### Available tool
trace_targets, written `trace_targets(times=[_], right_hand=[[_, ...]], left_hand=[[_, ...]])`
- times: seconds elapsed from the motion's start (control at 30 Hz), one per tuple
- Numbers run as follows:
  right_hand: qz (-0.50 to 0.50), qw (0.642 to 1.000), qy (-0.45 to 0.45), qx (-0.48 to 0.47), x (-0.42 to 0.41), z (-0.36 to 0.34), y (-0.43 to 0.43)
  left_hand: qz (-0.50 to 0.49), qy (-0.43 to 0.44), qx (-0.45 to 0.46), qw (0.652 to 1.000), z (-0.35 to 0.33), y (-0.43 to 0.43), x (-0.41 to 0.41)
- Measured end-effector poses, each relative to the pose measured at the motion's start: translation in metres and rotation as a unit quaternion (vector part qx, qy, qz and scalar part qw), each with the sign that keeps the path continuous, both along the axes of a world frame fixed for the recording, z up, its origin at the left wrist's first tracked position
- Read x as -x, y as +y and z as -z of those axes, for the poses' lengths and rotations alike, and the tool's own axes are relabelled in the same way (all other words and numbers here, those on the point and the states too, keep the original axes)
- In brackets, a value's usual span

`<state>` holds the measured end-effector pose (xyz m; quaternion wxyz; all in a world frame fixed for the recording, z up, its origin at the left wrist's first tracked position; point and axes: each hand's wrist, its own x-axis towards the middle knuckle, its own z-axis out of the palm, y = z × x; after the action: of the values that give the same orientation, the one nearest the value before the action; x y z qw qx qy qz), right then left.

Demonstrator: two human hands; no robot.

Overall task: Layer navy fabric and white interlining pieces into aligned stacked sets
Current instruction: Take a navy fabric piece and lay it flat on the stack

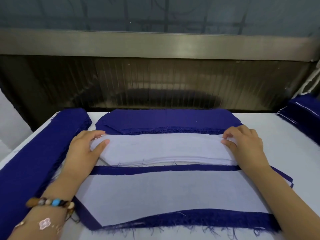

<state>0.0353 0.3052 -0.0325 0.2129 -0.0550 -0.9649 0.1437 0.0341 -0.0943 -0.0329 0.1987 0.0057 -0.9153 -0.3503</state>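
A stack of white interlining pieces (164,149) lies across the middle of the table. My left hand (83,149) pinches its left end and my right hand (245,146) pinches its right end, lifting the top layer's corners. Behind it sits a pile of navy fabric pieces (166,120) with frayed front edges. In front lies a layered set: a white interlining piece (169,194) on top of a navy fabric piece (190,220), with navy borders showing along its edges.
A long stack of navy strips (34,153) runs along the left side of the white table (285,132). Another navy pile (301,111) sits at the far right. A dark machine opening with a metal bar (155,45) stands behind the table.
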Motion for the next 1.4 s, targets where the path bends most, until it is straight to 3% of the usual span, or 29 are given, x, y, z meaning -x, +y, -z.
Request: trace_targets(times=[0.17,0.4,0.53,0.6,0.8,1.03,1.27,1.4], right_hand=[[-0.025,1.000,0.000,-0.009,0.000,-0.002,-0.001],[-0.032,0.999,-0.022,0.028,0.001,-0.003,-0.002],[-0.019,0.999,-0.049,-0.005,-0.002,-0.005,-0.004],[-0.019,0.998,-0.057,-0.020,-0.003,-0.006,-0.004],[-0.047,0.999,-0.027,-0.004,-0.005,-0.008,-0.005],[-0.073,0.997,-0.010,0.023,-0.005,-0.005,-0.004],[-0.058,0.998,-0.005,0.026,-0.006,-0.007,-0.001],[-0.040,0.996,0.006,0.083,-0.004,-0.010,0.004]], left_hand=[[-0.005,0.018,0.013,1.000,-0.001,0.000,0.001],[0.000,-0.022,-0.039,0.999,0.003,-0.004,0.003],[-0.016,-0.095,0.057,0.994,0.004,-0.006,0.006],[-0.027,-0.101,0.057,0.993,0.003,-0.004,0.005],[-0.018,-0.037,0.028,0.999,-0.003,-0.003,0.003],[-0.055,0.096,0.074,0.991,-0.009,-0.002,-0.001],[-0.087,0.139,0.126,0.978,-0.004,-0.007,-0.002],[-0.021,0.141,0.032,0.989,-0.008,-0.007,0.000]])
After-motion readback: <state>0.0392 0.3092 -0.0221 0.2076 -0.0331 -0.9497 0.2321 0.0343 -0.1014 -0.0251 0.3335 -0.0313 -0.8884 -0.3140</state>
